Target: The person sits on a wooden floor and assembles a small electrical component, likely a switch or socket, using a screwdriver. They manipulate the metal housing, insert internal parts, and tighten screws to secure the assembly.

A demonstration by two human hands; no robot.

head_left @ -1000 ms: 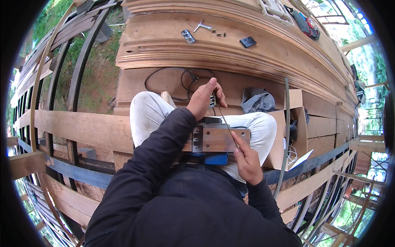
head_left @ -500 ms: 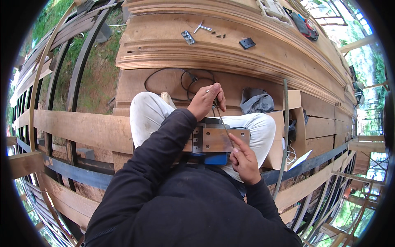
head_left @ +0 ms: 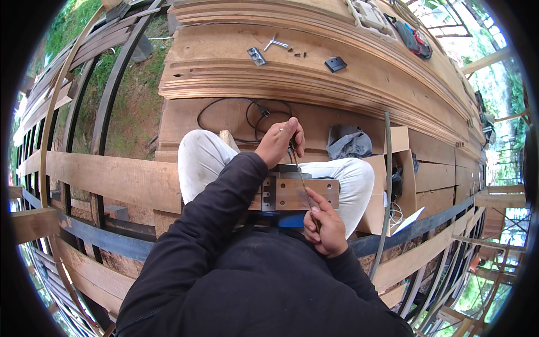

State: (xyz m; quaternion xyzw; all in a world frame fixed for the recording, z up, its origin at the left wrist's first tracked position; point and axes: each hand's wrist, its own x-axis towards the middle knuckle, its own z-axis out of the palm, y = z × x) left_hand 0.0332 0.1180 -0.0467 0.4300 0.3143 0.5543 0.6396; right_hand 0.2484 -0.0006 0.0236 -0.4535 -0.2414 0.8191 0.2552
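- Nearest to us, our right hand (head_left: 325, 227) is closed around the lower end of a thin rod (head_left: 302, 180), low at our lap.
- The rod runs up and slightly left across a wood block (head_left: 303, 194) that lies across our thighs.
- The block carries a metal plate (head_left: 268, 194) at its left end; something blue shows just under the block, and we cannot tell what it is.
- Our left hand (head_left: 278, 143) is closed on the rod's upper end, above the block and over the knees; what the rod ends in there is hidden by the fingers.
- Judgement on method: both grips should stay firm, the rod kept flat on the block, strokes kept along one line, and the block held steady on the thighs so that it does not rock.
- Against half a second earlier, we find the hands, rod and block in nearly the same places; a second ago, the left hand sat slightly higher.
- Beyond the knees, a black cable (head_left: 247, 115) loops on the planks (head_left: 224, 67), and a grey cloth (head_left: 348, 143) lies to the right beside an open carton (head_left: 401, 163).
- Farthest out, on the planks, we note a small metal bracket (head_left: 256, 56), a cross-shaped key (head_left: 274, 43), loose screws and a dark plate (head_left: 336, 64).
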